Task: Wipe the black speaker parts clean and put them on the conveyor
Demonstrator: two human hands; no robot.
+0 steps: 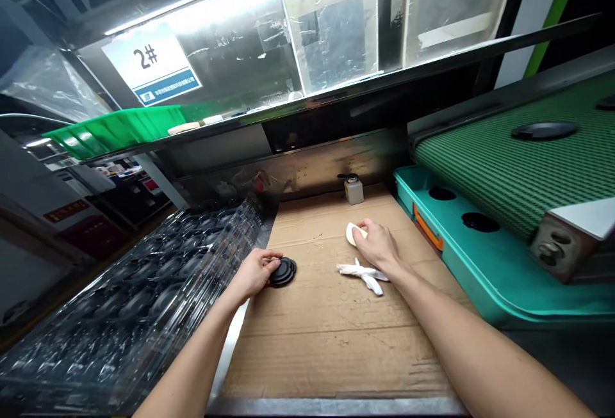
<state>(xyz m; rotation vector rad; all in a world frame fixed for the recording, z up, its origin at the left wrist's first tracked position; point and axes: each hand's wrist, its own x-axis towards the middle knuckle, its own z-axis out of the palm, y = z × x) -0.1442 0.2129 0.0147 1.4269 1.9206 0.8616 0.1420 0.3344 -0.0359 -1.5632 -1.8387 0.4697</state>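
My left hand [254,272] grips a round black plastic disc part [283,272] that rests at the left edge of a cardboard sheet [327,322]. My right hand [377,244] lies further right on the cardboard, fingers closed on a small white pad [351,233]. A crumpled white cloth [365,274] lies just below the right wrist.
Clear plastic trays [144,290] holding several black discs stretch along the left. A teal bin [480,258] with two black discs sits at right under a green conveyor belt [509,168] carrying another disc [542,130]. A small dispenser bottle [354,189] stands at the back. A green tray [115,130] is on the upper shelf.
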